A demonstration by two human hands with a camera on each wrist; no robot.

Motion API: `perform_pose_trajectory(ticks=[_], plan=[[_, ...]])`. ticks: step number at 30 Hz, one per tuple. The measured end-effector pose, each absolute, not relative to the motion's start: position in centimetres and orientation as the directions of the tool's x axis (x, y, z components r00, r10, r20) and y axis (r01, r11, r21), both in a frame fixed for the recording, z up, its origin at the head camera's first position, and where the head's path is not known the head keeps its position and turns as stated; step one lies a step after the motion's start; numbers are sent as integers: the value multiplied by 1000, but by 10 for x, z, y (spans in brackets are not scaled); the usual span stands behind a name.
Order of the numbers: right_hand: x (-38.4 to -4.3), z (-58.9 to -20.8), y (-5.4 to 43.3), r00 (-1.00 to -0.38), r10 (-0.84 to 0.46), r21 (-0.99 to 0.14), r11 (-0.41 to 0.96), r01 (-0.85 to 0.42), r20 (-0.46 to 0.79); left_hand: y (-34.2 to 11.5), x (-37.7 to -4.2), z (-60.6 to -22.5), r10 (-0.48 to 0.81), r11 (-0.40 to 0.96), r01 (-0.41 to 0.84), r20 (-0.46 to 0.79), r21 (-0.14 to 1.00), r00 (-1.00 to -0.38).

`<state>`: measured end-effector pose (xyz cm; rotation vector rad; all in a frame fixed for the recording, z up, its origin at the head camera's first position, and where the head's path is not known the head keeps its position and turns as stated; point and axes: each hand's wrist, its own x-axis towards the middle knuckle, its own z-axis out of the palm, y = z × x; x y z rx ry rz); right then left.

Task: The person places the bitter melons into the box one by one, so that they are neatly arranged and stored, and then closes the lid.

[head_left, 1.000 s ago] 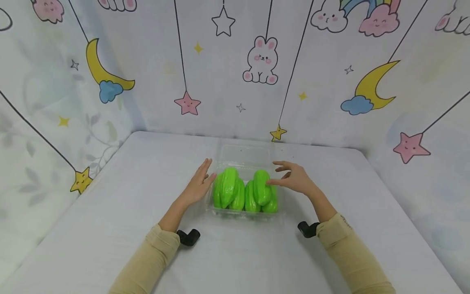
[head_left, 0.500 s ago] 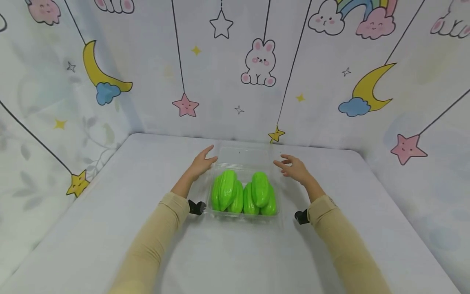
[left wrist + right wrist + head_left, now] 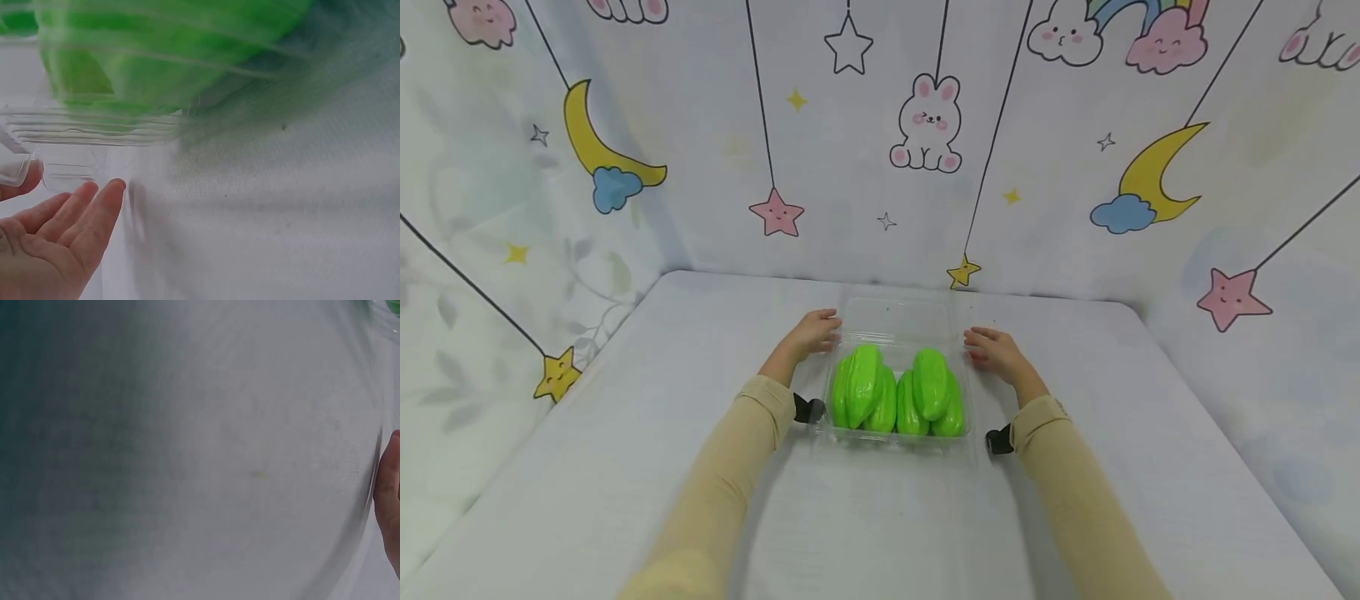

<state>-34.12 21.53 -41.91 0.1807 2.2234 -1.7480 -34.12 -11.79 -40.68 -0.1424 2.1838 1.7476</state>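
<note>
A clear plastic clamshell box (image 3: 895,442) lies on the table with its lid (image 3: 895,317) folded back, away from me. Several glossy green ridged fruits, like star fruit (image 3: 865,387), fill it in two groups. My left hand (image 3: 812,333) is at the box's left side near the hinge; in the left wrist view its thumb (image 3: 25,182) is at the clear plastic edge and the other fingers are extended. To the right of the lid, my right hand (image 3: 997,350) has relaxed fingers beside the plastic, holding nothing visible. Only part of that hand shows in the right wrist view.
A white cloth covers the table (image 3: 895,525). Behind it hangs a curtain (image 3: 850,150) printed with stars, moons and a rabbit. A black wrist mount (image 3: 808,409) sits at the left sleeve, another mount (image 3: 999,441) at the right.
Both hands have moved away from me, from beside the fruits to the sides of the lid. Over the last half second their fingers have drawn closer to the plastic. The box and fruits stay put.
</note>
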Motion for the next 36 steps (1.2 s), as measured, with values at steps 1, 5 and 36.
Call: perform_pose_trajectory(ticks=[1, 5, 36], plan=[[-341, -419, 216, -944, -95, -927, 241, 286, -315, -118, -342, -407, 129, 236, -291, -327, 927, -936], [-340, -418, 215, -940, -127, -933, 219, 286, -317, -118, -344, -407, 118, 221, -317, -348, 922, -930], [-334, -401, 209, -999, -43, -984, 178, -20, 13, -125, -336, -403, 76, 127, 112, 103, 986, -992]])
